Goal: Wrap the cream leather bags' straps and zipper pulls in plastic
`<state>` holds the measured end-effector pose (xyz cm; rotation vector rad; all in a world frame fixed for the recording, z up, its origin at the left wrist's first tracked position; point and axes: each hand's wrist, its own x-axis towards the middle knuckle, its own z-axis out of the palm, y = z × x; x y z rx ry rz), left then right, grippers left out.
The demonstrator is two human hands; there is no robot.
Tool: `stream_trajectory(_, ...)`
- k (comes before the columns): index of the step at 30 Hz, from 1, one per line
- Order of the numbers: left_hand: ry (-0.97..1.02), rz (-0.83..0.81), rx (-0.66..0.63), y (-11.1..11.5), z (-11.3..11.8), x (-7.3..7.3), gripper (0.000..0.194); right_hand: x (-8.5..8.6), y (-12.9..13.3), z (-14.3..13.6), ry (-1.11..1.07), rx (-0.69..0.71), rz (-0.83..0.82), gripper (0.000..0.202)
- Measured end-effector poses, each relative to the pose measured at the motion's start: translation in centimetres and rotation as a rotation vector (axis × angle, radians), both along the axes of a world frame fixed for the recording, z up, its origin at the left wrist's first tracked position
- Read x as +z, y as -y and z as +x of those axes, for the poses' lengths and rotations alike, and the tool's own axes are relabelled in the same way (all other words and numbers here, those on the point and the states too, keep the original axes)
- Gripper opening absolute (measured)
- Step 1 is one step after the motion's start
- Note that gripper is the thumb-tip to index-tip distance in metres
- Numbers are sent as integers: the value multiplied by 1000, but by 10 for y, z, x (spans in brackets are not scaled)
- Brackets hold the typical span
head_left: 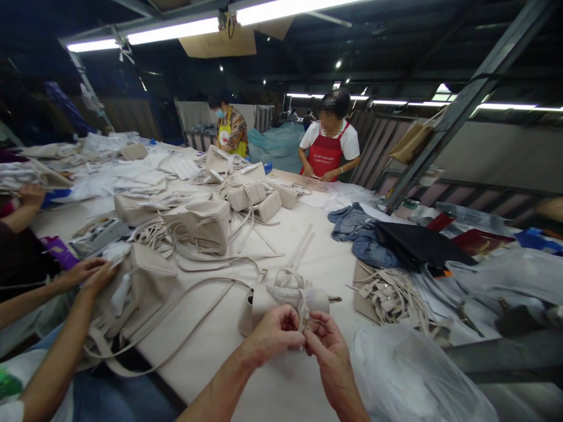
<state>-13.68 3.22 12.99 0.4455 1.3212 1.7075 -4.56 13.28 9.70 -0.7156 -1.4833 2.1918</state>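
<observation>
A small beige handbag (262, 306) lies on the pale table in front of me, its long strap (211, 279) trailing off to the left. Over its front runs a narrow beige strap (304, 302), which both my hands pinch near its lower end. My left hand (273, 329) has its fingers closed on this strap from the left. From the right, my right hand (326, 340) holds it between thumb and fingers, beside a small metal fitting partly hidden by the fingertips. A thin dark-tipped piece (335, 299) sticks out at the bag's right end.
At left, a co-worker's hands (90, 276) touch another beige bag (152, 266). Finished-looking beige bags (206, 225) pile up behind. To the right lie loose straps (387, 296), blue cloth (356, 231), a black sheet (417, 243) and a clear plastic bag (413, 375). Two people stand across.
</observation>
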Motion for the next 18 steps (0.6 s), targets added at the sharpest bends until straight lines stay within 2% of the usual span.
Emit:
stream_trajectory(7,66,-4,112,-3,2,-12,22,-4,0,-3,114,-105,19,52)
stream_trajectory(9,82,18,118,-5,4,-14,22,-1,0,-1,125,-64,-24,50)
stream_trajectory(14,100,0,152,-4,5,-17,23,7,-1,6,114,103,-274,43)
stream_trajectory(18,92,-15,128,0,4,-17,24,6,-6,8,137,167,-168,38)
